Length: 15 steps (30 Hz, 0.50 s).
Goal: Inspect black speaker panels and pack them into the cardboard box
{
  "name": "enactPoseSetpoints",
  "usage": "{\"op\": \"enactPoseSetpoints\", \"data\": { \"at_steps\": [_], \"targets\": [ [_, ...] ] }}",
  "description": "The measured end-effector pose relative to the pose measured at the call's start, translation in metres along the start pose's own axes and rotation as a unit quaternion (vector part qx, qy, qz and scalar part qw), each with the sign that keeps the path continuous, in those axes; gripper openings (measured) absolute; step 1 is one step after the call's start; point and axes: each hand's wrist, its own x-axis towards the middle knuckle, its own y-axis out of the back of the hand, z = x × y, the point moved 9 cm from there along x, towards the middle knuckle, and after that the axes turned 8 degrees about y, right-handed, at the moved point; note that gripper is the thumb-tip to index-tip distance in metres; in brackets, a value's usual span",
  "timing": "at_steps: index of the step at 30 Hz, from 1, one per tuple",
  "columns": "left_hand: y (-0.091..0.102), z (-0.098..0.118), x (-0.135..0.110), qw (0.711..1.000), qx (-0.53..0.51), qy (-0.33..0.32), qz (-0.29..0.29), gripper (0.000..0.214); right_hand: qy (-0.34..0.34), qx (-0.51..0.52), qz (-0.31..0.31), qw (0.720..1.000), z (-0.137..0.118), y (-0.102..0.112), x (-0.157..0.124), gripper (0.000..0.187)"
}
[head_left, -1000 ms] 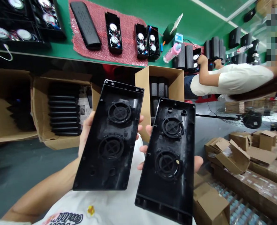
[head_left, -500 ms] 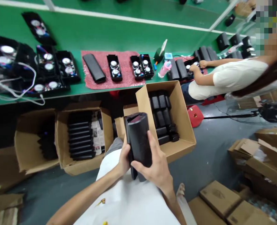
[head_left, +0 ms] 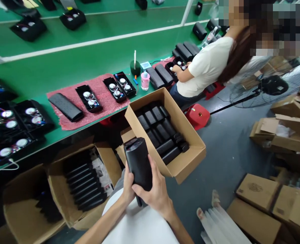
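Observation:
A black speaker housing (head_left: pixel 139 164) is held upright in front of my body, its two shell halves showing a gap at the top end. My left hand (head_left: pixel 128 184) wraps its left side near the lower half. My right hand (head_left: pixel 156 191) grips the right side, the thumb lying across the front. Just beyond it stands an open cardboard box (head_left: pixel 188 135) with rows of similar black housings (head_left: pixel 162 130) inside. On the bench, a red bubble-wrap mat (head_left: pixel 99 83) carries a closed black housing (head_left: pixel 66 107) and several open shells with silver speaker drivers (head_left: pixel 90 99).
Two more open boxes with black parts stand at lower left, one box (head_left: pixel 56 189) beside the other (head_left: pixel 10 203). A co-worker (head_left: pixel 203 64) sits at the green bench (head_left: pixel 50 128) to the right. A red stool (head_left: pixel 197 115), a fan (head_left: pixel 274 85) and cartons (head_left: pixel 258 188) occupy the right side.
My view has turned to the right, so the bench slants and the co-worker appears further left. Both hands still hold the housing, and its halves look closer together.

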Motion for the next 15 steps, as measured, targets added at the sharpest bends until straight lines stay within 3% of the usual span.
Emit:
{"op": "enactPoseSetpoints", "data": {
  "at_steps": [3,6,9,13,15],
  "targets": [
    [-0.031,-0.003,0.009,1.000,0.014,0.009,-0.020,0.079,-0.019,0.005,0.047,0.999,0.019,0.027,0.000,0.101],
    [-0.057,-0.007,0.014,0.999,0.021,0.026,-0.032,0.091,-0.039,0.005,0.045,0.998,0.034,0.047,0.002,0.098],
    [-0.075,-0.012,0.017,0.997,0.022,0.056,-0.042,0.100,-0.044,-0.006,0.012,0.999,0.042,0.057,0.005,0.100],
    [-0.096,-0.015,0.021,0.992,-0.001,0.090,-0.084,0.091,-0.032,-0.008,0.010,0.999,0.051,0.067,0.008,0.102],
    [-0.103,-0.017,0.026,0.989,-0.012,0.106,-0.099,0.084,-0.028,0.040,0.009,0.999,0.063,0.069,0.009,0.091]
  ]
}}
